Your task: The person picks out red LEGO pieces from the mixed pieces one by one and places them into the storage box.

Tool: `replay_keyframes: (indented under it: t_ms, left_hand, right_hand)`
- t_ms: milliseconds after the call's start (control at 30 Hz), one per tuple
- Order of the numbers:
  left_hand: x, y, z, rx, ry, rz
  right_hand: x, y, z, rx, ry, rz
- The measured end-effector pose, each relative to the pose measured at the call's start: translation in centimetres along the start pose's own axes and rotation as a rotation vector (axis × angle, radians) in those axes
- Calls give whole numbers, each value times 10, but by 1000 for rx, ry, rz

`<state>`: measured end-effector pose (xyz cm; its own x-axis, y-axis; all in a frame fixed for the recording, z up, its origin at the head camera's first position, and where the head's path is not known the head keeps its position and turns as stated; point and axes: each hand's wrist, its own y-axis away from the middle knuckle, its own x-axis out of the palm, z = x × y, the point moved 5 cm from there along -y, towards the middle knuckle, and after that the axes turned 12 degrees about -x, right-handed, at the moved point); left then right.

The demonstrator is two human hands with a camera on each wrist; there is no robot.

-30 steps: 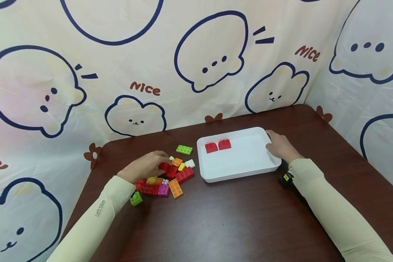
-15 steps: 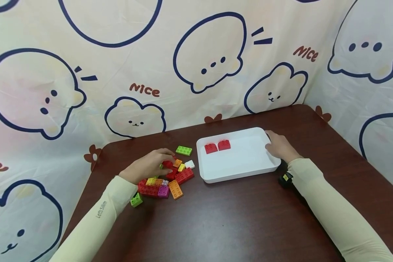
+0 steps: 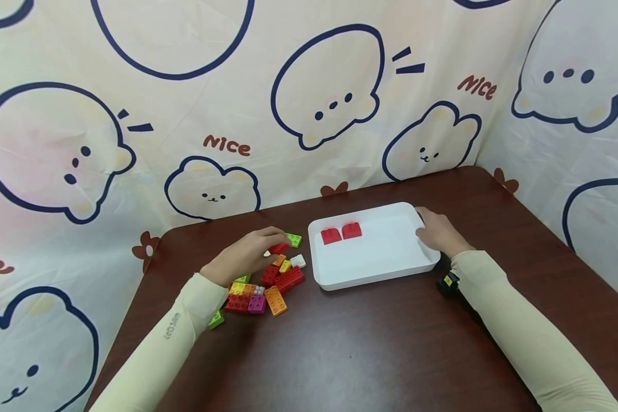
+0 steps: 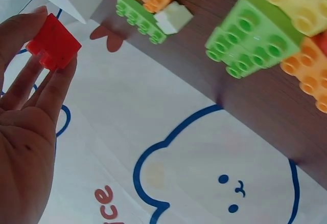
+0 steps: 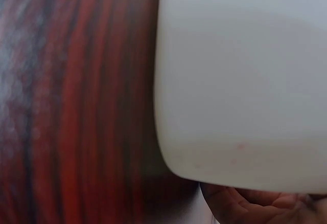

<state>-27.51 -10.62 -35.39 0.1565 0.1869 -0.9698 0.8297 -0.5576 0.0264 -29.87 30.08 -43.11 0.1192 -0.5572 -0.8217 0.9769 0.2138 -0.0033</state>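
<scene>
Between thumb and fingertips my left hand point(image 3: 244, 256) pinches a red toy building brick point(image 4: 53, 42), held up over the back of a brick pile. In the head view, the fingers partly cover that brick. At the right end of a white tray point(image 3: 386, 249), my right hand point(image 3: 442, 230) grips the rim, its thumb over the edge. Two red bricks, one at left point(image 3: 331, 235) and its neighbour point(image 3: 351, 230), lie side by side in the tray's far left part. The right wrist view shows the tray wall point(image 5: 240, 157) close up, with fingers below it.
Left of the tray, the pile includes an orange brick point(image 3: 275, 300), a purple brick point(image 3: 256, 304), a long red brick point(image 3: 290, 278) and a white brick point(image 3: 298, 261). A lime green brick point(image 3: 294, 240) lies behind. Printed cloth point(image 3: 211, 103) hangs along the table's back edge.
My left hand has come up from the pile and moved right and away, carrying the red brick toward the lime green one. The right hand and tray stay in place.
</scene>
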Motion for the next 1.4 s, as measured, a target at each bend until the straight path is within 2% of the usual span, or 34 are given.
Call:
replay_keyframes:
  t_ms: [300,633,1100,1400]
  left_hand:
    - [1,-11,-16,19,27,2]
    - [1,-25,-27,77,57,-11]
    - [3,-37,-34,43,38,-45]
    - [1,-53,-52,86,60,-86]
  right_hand:
    - [1,0,1,32,-9,5]
    - [-1,1,2,27,-1,2]
    - [-1,0,0,31,3,-6]
    - [0,0,0,20,7,-1]
